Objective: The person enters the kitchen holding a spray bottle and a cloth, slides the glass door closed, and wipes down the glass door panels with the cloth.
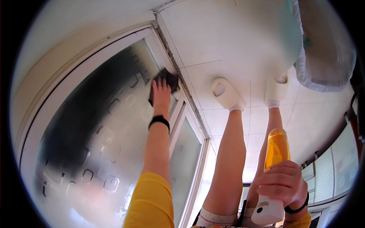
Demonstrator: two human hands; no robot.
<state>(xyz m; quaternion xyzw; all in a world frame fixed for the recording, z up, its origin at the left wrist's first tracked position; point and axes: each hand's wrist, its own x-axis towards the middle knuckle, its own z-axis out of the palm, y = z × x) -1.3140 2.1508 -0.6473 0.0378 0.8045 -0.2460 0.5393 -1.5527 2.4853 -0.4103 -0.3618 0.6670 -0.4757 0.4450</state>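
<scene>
My left hand (162, 95) presses a dark cloth (170, 79) against the frosted glass panel (125, 125) of a white-framed door, near the frame's edge. Its fingers lie over the cloth, and part of the cloth sticks out beyond them. My right hand (279, 182) is wrapped round a spray bottle (278, 146) with orange liquid inside. The bottle's white head (268, 211) points back toward my body, and its clear base points away from me. A thin tube shows in the liquid. The bottle is apart from the glass.
The door's white frame (178, 117) borders a second glass pane (185, 152). My feet in cream slippers (227, 91) stand on the tiled floor (205, 76). A bin with a plastic liner (323, 49) stands at the upper right. Pale cabinets (334, 167) line the right side.
</scene>
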